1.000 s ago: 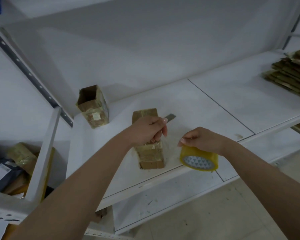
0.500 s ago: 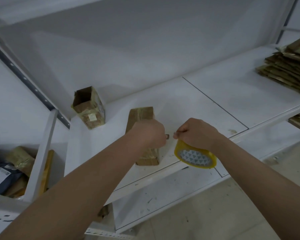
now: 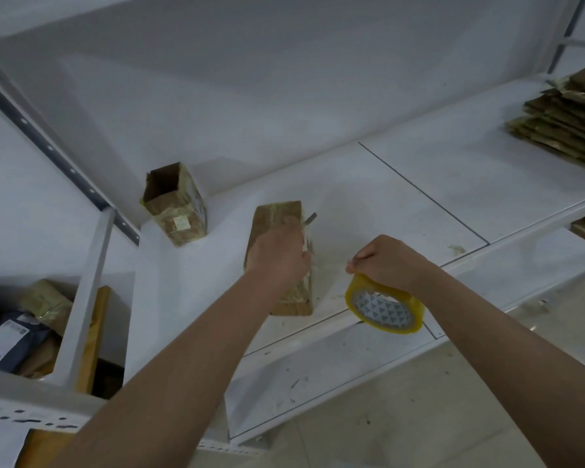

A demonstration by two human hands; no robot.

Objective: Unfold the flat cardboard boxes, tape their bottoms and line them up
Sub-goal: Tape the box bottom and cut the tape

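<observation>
Landmark: the long brown cardboard box lying on its side (image 3: 286,228), w/ glossy tape along its edges, resting near the front edge of the white metal shelf (image 3: 402,204).

The left hand (image 3: 279,255) is hovering right over that box, fingers curled around a thin grey metal blade (image 3: 310,219) whose tip is sticking out past the box's far right corner. Whether the blade is touching the cardboard: can't tell.

The right hand (image 3: 384,261) is sitting just right of the box, pinching a yellowish roll of clear packing tape w/ a triangle-pattern core (image 3: 384,307). The roll is hanging below the hand, over the shelf's front edge, apart from the box. A clear, hard-to-see tape strip seems to be running from roll to box, but it's too blurred to confirm.

Behind & left of the box, 1 open-topped brown cardboard box w/ a pale label (image 3: 174,204) is standing upright by the back corner, well apart.

Far right of the box, a stack of flat brown cardboard sheets (image 3: 564,119) is lying on the same shelf.

Left & below the box, dark and tan parcels (image 3: 14,332) are sitting in the neighbouring rack.
</observation>
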